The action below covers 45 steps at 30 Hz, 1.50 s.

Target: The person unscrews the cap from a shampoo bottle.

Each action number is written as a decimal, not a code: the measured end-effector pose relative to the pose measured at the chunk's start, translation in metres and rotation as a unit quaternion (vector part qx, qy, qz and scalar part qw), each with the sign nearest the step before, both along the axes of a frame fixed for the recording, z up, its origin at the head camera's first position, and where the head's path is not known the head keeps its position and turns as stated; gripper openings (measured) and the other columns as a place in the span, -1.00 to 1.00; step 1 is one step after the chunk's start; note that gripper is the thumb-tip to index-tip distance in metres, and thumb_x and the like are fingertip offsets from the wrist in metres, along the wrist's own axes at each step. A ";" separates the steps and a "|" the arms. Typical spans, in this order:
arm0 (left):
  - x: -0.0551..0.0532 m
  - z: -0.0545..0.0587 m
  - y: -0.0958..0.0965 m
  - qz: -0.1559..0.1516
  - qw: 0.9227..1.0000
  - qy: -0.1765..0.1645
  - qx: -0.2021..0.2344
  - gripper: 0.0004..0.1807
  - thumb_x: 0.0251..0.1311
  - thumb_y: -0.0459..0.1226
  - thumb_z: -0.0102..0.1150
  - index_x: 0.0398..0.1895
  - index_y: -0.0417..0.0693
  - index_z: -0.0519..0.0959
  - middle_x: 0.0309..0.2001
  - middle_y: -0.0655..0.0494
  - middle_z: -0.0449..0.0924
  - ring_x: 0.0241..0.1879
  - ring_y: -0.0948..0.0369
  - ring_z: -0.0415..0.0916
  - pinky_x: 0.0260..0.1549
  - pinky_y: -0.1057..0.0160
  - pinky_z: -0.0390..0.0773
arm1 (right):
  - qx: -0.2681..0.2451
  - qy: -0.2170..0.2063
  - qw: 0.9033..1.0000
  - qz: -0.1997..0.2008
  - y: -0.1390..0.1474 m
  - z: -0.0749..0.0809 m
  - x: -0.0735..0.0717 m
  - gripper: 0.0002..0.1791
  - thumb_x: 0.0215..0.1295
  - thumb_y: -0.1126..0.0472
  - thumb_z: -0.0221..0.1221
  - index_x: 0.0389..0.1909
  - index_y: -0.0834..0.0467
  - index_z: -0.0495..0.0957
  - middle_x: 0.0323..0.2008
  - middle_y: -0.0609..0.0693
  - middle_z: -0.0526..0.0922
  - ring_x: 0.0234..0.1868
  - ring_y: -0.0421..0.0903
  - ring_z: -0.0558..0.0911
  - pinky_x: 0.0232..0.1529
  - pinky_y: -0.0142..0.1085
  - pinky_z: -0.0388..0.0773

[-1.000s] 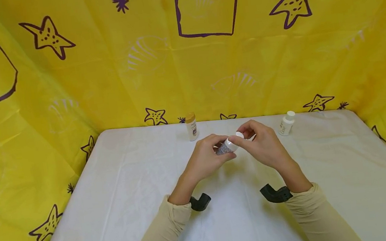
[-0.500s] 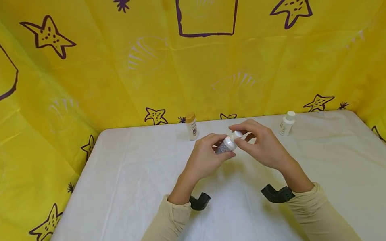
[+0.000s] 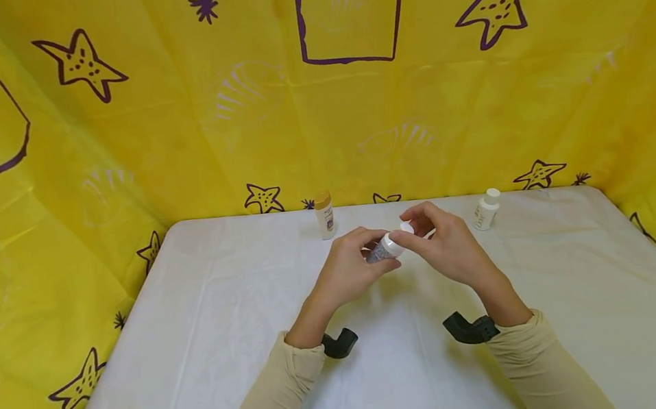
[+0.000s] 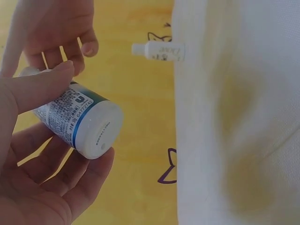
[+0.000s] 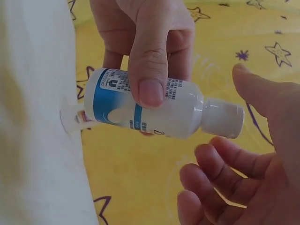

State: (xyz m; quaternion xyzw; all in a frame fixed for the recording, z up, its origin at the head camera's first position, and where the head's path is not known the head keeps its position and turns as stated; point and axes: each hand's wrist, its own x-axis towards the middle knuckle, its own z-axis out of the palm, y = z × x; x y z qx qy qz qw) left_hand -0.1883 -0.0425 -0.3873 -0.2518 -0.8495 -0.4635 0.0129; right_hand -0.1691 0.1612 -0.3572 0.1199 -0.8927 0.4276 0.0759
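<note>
White plastic forms the small bottle [image 5: 180, 110] with a blue band, which the person holds in the air above the table [image 3: 230, 355], tilted, with its cap [image 5: 223, 118] toward the right. The left grip [image 3: 349, 269] is wrapped round the body, thumb against fingers. The right grip [image 3: 448, 247] is spread rather wide about the cap; in the right wrist view the thumb is apart from it, and whether a fingertip touches it, one cannot tell.

The step in hand appears to be work at the cap. For this, the left grip should be firm but not squeezing, because the plastic may give way. The right thumb and fingertips should meet the cap on opposite sides; if it turns, the turn should follow the bottle's own axis, as a sideways pull could make it slip. The yellow-capped bottle [image 3: 326, 218] and the white-capped bottle [image 3: 485, 213] stand farther back, so they should not disturb.
</note>
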 end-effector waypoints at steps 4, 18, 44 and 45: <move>0.001 0.001 0.000 0.002 1.000 0.010 0.003 -0.53 0.08 -0.19 0.55 0.10 -0.01 0.69 -0.07 0.08 0.72 -0.13 0.22 0.62 -0.10 0.33 0.68 | 0.010 -0.011 1.000 -0.009 0.000 0.001 0.001 -0.61 0.36 -0.09 0.31 -0.05 0.13 0.58 -0.25 0.05 0.70 -0.21 -0.07 0.60 -0.24 -0.28 0.52; -0.001 -0.001 -0.001 0.005 1.000 0.015 -0.002 -0.52 0.09 -0.18 0.54 0.10 -0.04 0.69 -0.07 0.09 0.72 -0.15 0.22 0.63 -0.12 0.36 0.67 | -0.008 0.090 0.992 0.082 0.003 0.000 0.001 -0.61 0.37 0.33 0.28 0.20 0.14 0.62 0.07 0.07 0.72 -0.04 -0.05 0.68 -0.11 -0.40 0.63; 0.000 -0.001 0.000 -0.013 1.000 0.009 0.005 -0.53 0.07 -0.21 0.55 0.09 0.00 0.70 -0.06 0.10 0.72 -0.11 0.23 0.62 -0.08 0.35 0.67 | 0.032 0.017 0.999 0.002 0.000 0.002 0.003 -0.70 0.32 -0.01 0.36 -0.13 0.13 0.65 -0.32 0.03 0.65 -0.25 -0.08 0.61 -0.32 -0.31 0.50; 0.000 -0.001 0.000 -0.013 1.000 0.009 0.004 -0.53 0.07 -0.21 0.55 0.09 -0.01 0.70 -0.05 0.09 0.72 -0.11 0.23 0.62 -0.08 0.35 0.67 | 0.030 0.023 0.999 0.006 0.000 0.002 0.003 -0.71 0.33 0.02 0.36 -0.11 0.14 0.65 -0.31 0.03 0.66 -0.24 -0.07 0.61 -0.30 -0.31 0.52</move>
